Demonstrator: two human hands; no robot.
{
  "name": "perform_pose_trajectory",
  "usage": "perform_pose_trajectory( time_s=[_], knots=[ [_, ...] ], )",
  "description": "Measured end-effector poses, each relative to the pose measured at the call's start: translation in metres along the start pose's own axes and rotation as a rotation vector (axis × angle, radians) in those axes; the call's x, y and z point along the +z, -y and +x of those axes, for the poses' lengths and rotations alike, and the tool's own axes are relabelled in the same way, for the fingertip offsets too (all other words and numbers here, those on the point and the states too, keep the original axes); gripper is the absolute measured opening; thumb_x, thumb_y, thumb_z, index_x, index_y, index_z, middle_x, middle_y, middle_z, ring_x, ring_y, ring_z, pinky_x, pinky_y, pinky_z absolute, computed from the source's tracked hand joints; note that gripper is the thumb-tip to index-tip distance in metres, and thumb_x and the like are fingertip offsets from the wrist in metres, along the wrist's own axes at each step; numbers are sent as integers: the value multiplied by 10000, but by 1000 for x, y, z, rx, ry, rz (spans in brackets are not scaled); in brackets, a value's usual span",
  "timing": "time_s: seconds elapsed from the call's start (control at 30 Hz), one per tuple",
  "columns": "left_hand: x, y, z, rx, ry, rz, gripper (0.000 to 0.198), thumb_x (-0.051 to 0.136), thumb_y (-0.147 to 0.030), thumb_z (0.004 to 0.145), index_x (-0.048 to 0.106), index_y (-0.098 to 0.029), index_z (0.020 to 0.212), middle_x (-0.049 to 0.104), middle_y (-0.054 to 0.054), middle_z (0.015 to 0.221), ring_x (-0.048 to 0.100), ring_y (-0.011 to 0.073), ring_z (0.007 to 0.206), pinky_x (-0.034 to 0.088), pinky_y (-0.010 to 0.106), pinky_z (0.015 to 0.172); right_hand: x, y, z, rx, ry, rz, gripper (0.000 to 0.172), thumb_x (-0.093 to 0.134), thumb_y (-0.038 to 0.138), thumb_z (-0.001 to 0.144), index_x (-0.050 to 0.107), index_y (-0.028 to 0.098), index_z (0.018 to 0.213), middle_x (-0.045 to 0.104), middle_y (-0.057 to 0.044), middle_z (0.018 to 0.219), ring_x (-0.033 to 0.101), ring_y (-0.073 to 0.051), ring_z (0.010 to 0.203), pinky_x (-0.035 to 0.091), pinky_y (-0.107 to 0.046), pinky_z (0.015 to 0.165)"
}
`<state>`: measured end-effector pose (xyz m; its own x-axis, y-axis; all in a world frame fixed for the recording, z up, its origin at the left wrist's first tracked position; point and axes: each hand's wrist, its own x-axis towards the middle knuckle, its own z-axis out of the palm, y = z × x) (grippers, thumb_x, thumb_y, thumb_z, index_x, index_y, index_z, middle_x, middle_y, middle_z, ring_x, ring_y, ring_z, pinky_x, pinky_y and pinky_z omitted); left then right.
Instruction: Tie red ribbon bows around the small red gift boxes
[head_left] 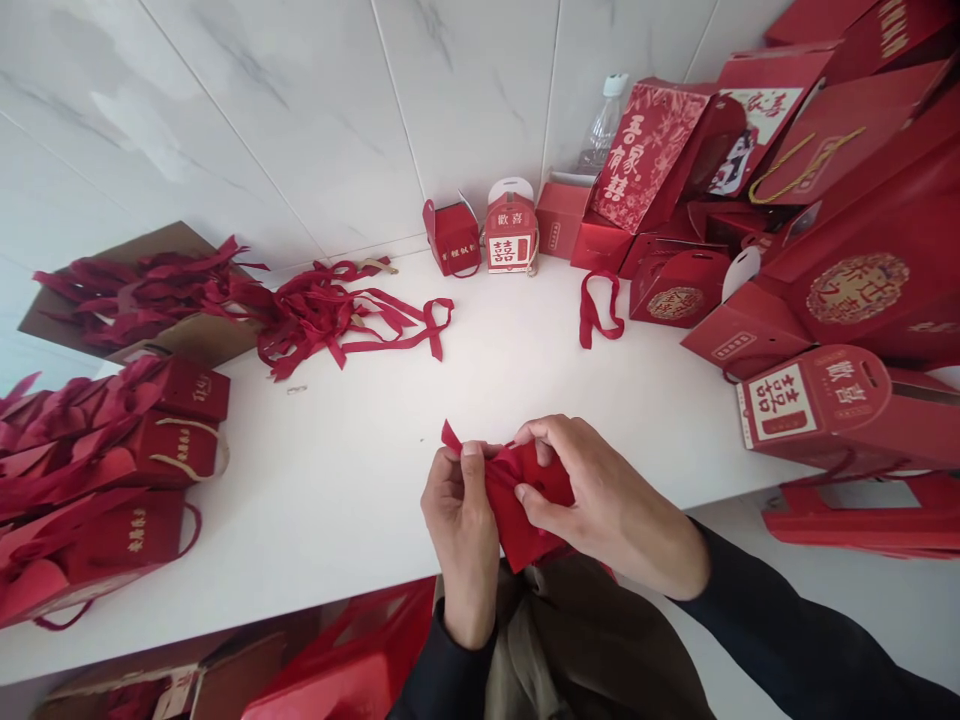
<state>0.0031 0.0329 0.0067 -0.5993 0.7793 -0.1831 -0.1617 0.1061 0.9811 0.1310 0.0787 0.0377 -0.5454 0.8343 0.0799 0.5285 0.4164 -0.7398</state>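
Close to the table's front edge, a small red gift box (521, 530) sits between my two hands. A dark red ribbon (504, 470) crosses its top, with one loose end sticking up past my left thumb. My left hand (466, 520) pinches the ribbon at the box's left side, fingers curled and thumb on top. On the right side, my right hand (592, 490) has its index finger and thumb bent in over the ribbon and the box top. The ribbon's middle is partly hidden by my fingers.
Loose red ribbons (322, 310) lie in a pile beside a cardboard box (45, 315) of ribbons at the left. Several ribboned red boxes (161, 520) stand at the front left. Red gift boxes (675, 285) crowd the right, with a plastic bottle (602, 125) behind. A single ribbon (590, 325) lies nearby.
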Motion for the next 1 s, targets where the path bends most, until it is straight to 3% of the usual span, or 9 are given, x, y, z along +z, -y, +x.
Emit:
perform_pose_trajectory(
  time_s=[0.13,0.27,0.4,0.53,0.67,0.8,1.0],
  knots=[
    [-3,0,0,-19,3,2,320,596,-482,947,681,-186,856,706,10,827,644,126,742,494,228,681,-7,-3,-2,-5,38,37,254,617,141,861,528,231,1082,577,-22,962,571,-210,922,498,-392,863],
    [-13,-5,1,0,170,-24,299,558,-470,968,694,-205,986,725,29,988,660,161,921,499,258,826,-23,-1,-16,19,76,63,194,618,284,935,516,265,1099,588,-24,1019,570,-214,945,497,-386,849],
    [-18,-10,4,23,289,90,233,649,-420,916,706,-205,988,711,10,918,626,151,847,477,249,792,-23,4,-34,4,53,-87,196,672,256,888,524,261,1017,581,-22,976,541,-240,904,471,-414,810],
    [-14,-11,4,-15,247,131,240,688,-420,881,715,-181,869,702,8,830,608,144,771,477,249,742,-11,5,-40,-27,54,-82,100,565,161,958,511,240,930,574,-16,901,521,-223,857,435,-403,793],
    [-10,-10,3,-40,191,177,279,699,-442,861,711,-166,822,669,6,721,608,152,718,471,253,672,-7,1,-41,-58,87,-39,148,488,144,1007,471,231,888,553,-11,874,494,-209,830,410,-388,769],
    [-8,-10,2,-31,156,197,290,692,-447,860,716,-159,833,711,28,767,646,172,741,494,271,683,-7,1,-44,-72,109,-32,151,464,138,1017,441,229,899,534,-15,890,481,-213,860,405,-388,783],
    [-11,-9,5,40,226,286,317,624,-471,912,705,-168,863,692,17,751,646,168,747,494,271,688,-6,2,-47,-75,112,-39,142,442,153,1029,425,228,910,519,-19,900,477,-215,872,414,-390,779]
  ],
)
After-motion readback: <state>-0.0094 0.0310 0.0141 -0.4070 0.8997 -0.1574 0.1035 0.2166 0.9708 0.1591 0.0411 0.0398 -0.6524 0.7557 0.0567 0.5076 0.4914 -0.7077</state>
